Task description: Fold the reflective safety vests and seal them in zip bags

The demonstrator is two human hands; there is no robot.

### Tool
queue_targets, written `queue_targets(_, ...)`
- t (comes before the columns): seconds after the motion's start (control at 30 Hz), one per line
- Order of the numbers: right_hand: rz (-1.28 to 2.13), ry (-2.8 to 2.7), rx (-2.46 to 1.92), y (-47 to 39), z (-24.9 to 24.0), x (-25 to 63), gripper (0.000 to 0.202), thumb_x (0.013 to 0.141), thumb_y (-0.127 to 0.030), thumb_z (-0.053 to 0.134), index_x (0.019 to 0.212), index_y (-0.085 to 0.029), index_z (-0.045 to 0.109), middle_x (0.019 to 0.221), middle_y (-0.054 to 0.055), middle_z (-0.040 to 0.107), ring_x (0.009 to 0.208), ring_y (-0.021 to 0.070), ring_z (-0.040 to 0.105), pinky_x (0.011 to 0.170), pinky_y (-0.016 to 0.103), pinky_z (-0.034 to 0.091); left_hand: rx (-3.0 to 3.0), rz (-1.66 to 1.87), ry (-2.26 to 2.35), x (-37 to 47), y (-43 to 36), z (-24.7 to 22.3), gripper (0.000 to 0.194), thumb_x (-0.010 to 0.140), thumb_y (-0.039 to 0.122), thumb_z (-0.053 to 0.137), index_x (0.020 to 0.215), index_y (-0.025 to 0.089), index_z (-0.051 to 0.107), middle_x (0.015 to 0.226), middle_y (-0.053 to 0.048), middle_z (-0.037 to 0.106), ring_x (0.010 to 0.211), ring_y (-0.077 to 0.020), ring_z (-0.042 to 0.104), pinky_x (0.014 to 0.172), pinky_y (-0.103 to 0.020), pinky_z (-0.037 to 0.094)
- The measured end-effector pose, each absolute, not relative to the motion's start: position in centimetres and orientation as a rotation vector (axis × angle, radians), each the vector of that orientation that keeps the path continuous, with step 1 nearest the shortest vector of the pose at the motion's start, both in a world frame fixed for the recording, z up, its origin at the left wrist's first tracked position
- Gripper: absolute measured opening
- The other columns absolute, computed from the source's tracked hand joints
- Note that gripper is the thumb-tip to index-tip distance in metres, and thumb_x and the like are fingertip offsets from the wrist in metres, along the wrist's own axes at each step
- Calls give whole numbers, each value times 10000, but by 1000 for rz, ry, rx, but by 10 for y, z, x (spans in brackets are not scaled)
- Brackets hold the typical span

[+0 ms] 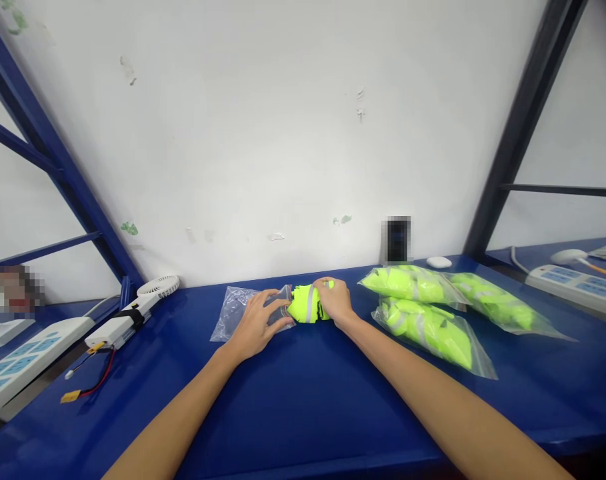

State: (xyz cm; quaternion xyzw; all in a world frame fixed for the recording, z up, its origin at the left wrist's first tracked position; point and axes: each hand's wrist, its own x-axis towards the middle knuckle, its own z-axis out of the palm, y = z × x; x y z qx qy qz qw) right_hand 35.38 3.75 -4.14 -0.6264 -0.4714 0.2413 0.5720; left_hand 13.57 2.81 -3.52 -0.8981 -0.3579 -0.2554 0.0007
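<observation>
A clear zip-lock bag (pixel 227 312) lies on the blue table, its mouth toward the right. My left hand (pixel 257 325) rests over the bag, thumb and fingers curved around its mouth and gripping its edge. Right at that mouth is a folded neon-yellow reflective vest (pixel 303 305) with a silver stripe; I cannot tell whether its left end is inside. My right hand (pixel 337 301) closes on the vest's right end. Three bagged vests lie to the right: one at the back (pixel 407 283), one in front (pixel 427 331), one farther right (pixel 497 303).
On the left sit a white fan (pixel 159 287), a white battery pack (pixel 115 330) with loose wires, and a power strip (pixel 27 363). A white oval object (pixel 439 263) and a blurred dark item (pixel 397 240) are by the wall. Another power strip (pixel 577 287) lies beyond the right post.
</observation>
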Motion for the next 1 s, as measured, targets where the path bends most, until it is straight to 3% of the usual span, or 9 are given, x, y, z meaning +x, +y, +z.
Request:
queue_targets(0.23, 648, -926, -1349, 35, -42, 337, 259, 700, -362, 523, 733, -172, 695, 720, 34, 702, 682, 195, 629, 597, 249, 440, -2699, -1029, -1053, 141, 22, -30, 449, 877, 469, 545, 1291, 302, 498, 1506, -100, 270, 1367, -317, 321, 1083, -524, 334)
queue_targets(0.4, 707, -861, -1367, 32, -44, 326, 261, 713, -338, 514, 775, -161, 696, 747, 51, 712, 692, 202, 644, 597, 256, 450, -2695, -1001, -990, 144, 23, -31, 480, 866, 489, 557, 1283, 274, 457, 1451, -105, 406, 1328, -291, 399, 1072, -509, 355)
queue_targets(0.53, 623, -1046, -1372, 22, -38, 320, 211, 742, -312, 525, 768, -184, 692, 797, 47, 718, 767, 204, 645, 710, 276, 448, -2722, -909, -839, 147, 23, -33, 712, 819, 540, 597, 1410, 269, 307, 1429, -122, 449, 1348, -295, 382, 1102, -515, 319)
queue_targets(0.7, 493, -1243, -1341, 8, -28, 311, 302, 862, -364, 426, 754, -200, 657, 760, 35, 695, 732, 191, 617, 715, 283, 423, -2745, -760, -812, 155, 18, -29, 961, 774, 630, 588, 1496, 225, 100, 1505, -159, 323, 1392, -299, 312, 1120, -480, 314)
queue_targets(0.83, 568, -1130, -1286, 8, -26, 311, 442, 911, -440, 311, 750, -206, 650, 738, 30, 680, 718, 188, 606, 710, 279, 425, -2635, -703, -964, 156, 20, -24, 1198, 605, 756, 638, 1498, 162, 105, 1534, -200, 234, 1424, -384, 173, 1139, -555, 213)
queue_targets(0.9, 621, -1098, -1255, 10, -27, 311, 448, 907, -393, 267, 793, -213, 661, 835, 34, 688, 801, 193, 609, 743, 275, 431, -2592, -673, -1002, 154, 21, -23, 1190, 595, 728, 671, 1494, 167, 131, 1517, -184, 287, 1420, -393, 178, 1146, -583, 138)
queue_targets(1.0, 764, -1115, -1214, 12, -32, 308, 422, 870, -325, 256, 888, -223, 666, 944, 29, 678, 900, 201, 596, 775, 275, 444, -2572, -652, -1040, 149, 22, -22, 1032, 673, 557, 703, 1480, 178, 182, 1467, -156, 377, 1392, -355, 269, 1154, -558, 131)
